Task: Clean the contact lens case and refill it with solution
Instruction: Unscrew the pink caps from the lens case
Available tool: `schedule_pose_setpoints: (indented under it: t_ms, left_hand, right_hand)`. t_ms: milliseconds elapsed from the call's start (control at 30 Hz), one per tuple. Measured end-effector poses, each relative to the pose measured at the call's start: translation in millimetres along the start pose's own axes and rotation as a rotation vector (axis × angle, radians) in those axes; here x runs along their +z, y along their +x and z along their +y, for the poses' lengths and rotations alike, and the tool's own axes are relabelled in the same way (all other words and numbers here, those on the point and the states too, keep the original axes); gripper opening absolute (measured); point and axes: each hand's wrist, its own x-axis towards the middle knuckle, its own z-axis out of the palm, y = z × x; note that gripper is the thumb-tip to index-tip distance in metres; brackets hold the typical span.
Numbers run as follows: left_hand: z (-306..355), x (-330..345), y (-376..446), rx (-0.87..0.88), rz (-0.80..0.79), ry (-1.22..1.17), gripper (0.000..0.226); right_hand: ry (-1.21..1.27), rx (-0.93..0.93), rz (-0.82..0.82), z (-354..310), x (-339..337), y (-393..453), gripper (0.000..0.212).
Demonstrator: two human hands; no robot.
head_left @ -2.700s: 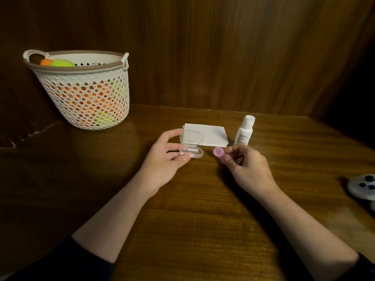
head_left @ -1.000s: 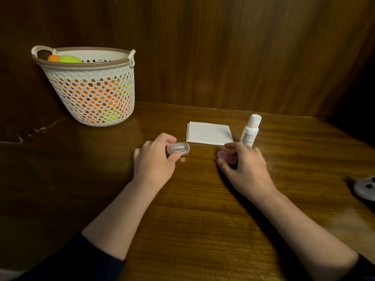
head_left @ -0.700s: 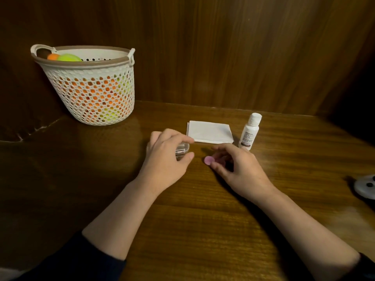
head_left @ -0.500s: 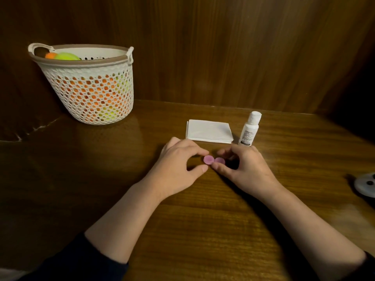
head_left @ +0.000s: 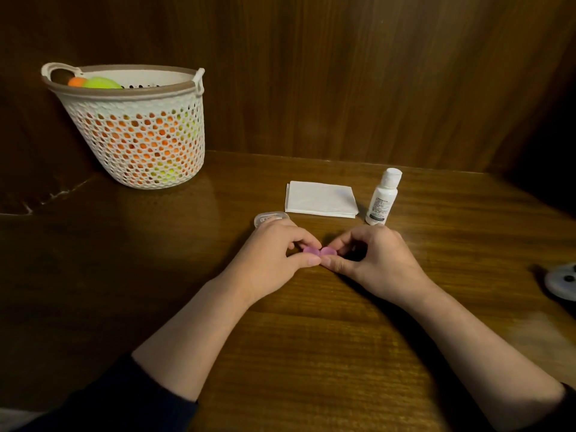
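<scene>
A small pink contact lens case (head_left: pixel 319 251) with two round caps rests low over the wooden table, pinched from both ends. My left hand (head_left: pixel 274 260) grips its left cap between thumb and fingers. My right hand (head_left: pixel 377 260) grips its right cap the same way. A clear plastic outer box (head_left: pixel 270 218) lies closed on the table just behind my left hand. A white solution bottle (head_left: pixel 383 197) with its cap on stands upright behind my right hand. A folded white tissue (head_left: pixel 321 199) lies flat between box and bottle.
A white perforated basket (head_left: pixel 137 129) holding orange and green balls stands at the back left against the wood wall. A grey round device (head_left: pixel 561 280) sits at the right edge of the table (head_left: pixel 280 353). Wooden panels close off the back.
My left hand closed the clear box, set it down on the table and moved right to the pink case. Both hands now pinch the pink case, which my right hand lowered to the table.
</scene>
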Motion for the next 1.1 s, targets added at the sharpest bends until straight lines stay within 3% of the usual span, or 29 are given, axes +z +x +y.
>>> schedule_pose_setpoints:
  t_ms: [633, 900, 1100]
  left_hand:
    - [1, 4, 2, -0.010, -0.018, -0.125, 0.023]
    - [1, 0, 0, -0.008, -0.021, -0.126, 0.028]
    - [2, 0, 0, -0.017, -0.018, -0.120, 0.029]
  right_hand:
    - [0.015, -0.025, -0.027, -3, 0, 2, 0.016]
    - [-0.053, -0.116, -0.043, -3, -1, -8, 0.011]
    - [-0.035, -0.092, 0.042, -3, 3, -8, 0.035]
